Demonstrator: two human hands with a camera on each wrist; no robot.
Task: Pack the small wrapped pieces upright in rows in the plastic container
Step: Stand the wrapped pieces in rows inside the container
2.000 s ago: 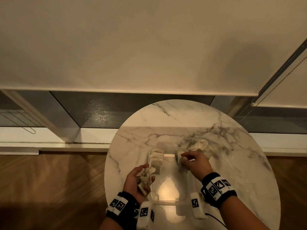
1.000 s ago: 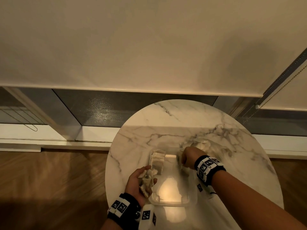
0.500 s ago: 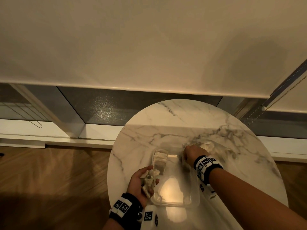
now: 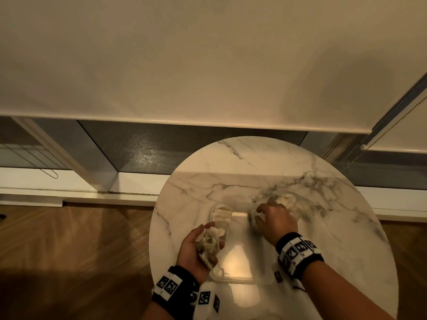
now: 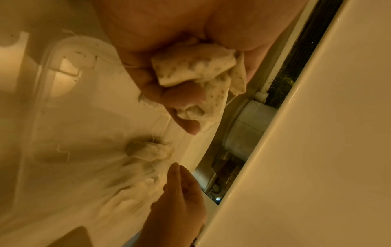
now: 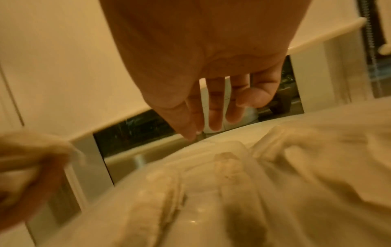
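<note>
The clear plastic container [image 4: 235,277] sits low in the middle of the head view, on the round white marble table [image 4: 231,162]. One short row of small pale wrapped pieces [image 4: 222,217] already stands in its far left corner. Most of the box looks bare, so I think the job has only begun. The left hand [image 4: 196,250] curls round a bunch of pieces [image 4: 209,243] at the box's left edge. The right hand [image 4: 276,219], fingers loose and holding nothing, reaches toward the loose pile [image 4: 291,202] just right of the box.
</note>
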